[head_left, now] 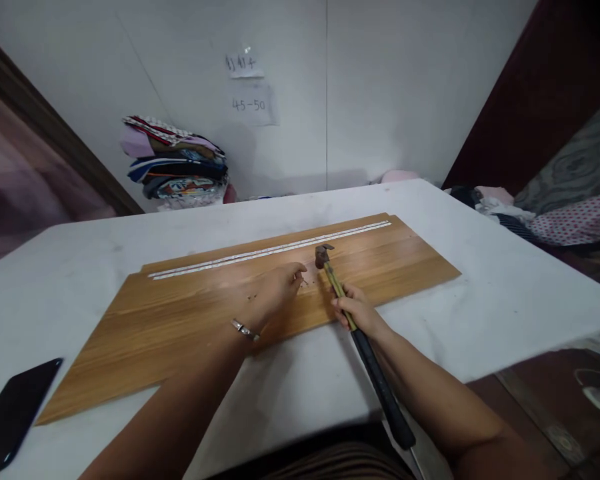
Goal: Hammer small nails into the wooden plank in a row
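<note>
My right hand (pixel 356 308) grips a claw hammer (pixel 336 283) by the middle of its shaft. Its metal head is raised a little over a wooden board (pixel 145 327), and the black rubber end of the handle points back toward me. My left hand (pixel 279 287), with a metal band at the wrist, is closed in a pinch low over the board, left of the hammer head. A thin nail (pixel 304 281) shows at its fingertips. Several small dark marks or nails dot the wood nearby. Two white measuring strips (pixel 275 249) run along the board's far side.
The board lies on a white table (pixel 485 320). A black phone (pixel 17 413) rests at the table's left. Folded clothes (pixel 180 163) are piled at the back, below paper notes (pixel 253 103) on the wall. More fabric (pixel 575 220) lies beyond the right edge.
</note>
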`<state>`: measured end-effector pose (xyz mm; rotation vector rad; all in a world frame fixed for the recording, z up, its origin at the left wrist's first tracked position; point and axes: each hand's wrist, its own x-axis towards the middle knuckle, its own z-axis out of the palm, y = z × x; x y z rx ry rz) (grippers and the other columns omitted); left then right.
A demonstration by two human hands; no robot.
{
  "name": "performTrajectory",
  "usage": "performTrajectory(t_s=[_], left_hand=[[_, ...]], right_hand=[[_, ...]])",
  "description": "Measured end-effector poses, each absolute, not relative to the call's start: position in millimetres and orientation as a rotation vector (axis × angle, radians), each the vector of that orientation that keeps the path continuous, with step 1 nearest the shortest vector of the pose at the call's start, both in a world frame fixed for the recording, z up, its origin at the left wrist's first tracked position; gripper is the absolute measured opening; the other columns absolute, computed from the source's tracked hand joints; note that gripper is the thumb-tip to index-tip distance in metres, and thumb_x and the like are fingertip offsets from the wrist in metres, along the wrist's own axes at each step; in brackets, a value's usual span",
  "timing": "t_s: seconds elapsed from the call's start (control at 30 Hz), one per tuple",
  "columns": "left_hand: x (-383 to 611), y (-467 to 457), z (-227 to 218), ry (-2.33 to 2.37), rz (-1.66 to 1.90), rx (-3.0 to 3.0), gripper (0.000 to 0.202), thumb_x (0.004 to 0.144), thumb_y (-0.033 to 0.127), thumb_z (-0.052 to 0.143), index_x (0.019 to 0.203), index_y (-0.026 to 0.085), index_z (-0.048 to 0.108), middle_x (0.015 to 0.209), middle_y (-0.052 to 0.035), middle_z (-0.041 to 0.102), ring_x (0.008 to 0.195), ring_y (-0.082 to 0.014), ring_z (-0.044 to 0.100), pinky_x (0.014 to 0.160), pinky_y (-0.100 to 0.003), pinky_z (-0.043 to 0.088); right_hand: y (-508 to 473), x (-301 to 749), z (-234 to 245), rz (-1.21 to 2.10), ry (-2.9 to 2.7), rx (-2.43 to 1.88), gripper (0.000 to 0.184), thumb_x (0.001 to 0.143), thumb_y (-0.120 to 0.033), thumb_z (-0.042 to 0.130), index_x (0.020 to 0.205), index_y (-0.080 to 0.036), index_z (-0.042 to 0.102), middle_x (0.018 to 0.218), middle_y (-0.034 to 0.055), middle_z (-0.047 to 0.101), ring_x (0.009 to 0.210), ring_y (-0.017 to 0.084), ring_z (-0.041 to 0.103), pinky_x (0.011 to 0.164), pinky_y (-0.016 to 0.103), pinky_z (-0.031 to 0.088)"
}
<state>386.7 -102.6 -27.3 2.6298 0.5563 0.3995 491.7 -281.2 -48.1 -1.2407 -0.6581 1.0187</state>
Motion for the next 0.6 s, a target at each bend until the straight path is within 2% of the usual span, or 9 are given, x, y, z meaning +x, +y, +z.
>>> performTrajectory(t_s=[0.3, 0.6], left_hand=[[411, -107, -28, 0.512, 0.313, 2.623, 0.038, 0.078, 0.014, 0.045, 0.116, 0.016, 0.046, 0.084, -0.0034, 0.066, 0.069, -0.0143, 0.059, 0.062, -0.025, 0.041], [419, -108, -30, 0.440, 0.328, 2.618, 0.040, 0.078, 0.010, 0.041, 0.117, 0.015, 0.045, 0.075, -0.0029, 0.062, 0.064, -0.0136, 0.056, 0.061, -0.024, 0.039]], right_hand=[[-283, 491, -44, 1.039, -0.646, -1.205, 0.027, 0.067, -0.026, 0.054, 0.092, -0.017, 0.047, 0.034, -0.0120, 0.046, 0.023, 0.007, 0.032, 0.026, 0.016, 0.026], [-284, 491, -46, 1.022, -0.653, -1.194, 0.025, 0.068, -0.024, 0.053, 0.092, -0.017, 0.047, 0.035, -0.0119, 0.046, 0.024, 0.007, 0.033, 0.026, 0.016, 0.027]])
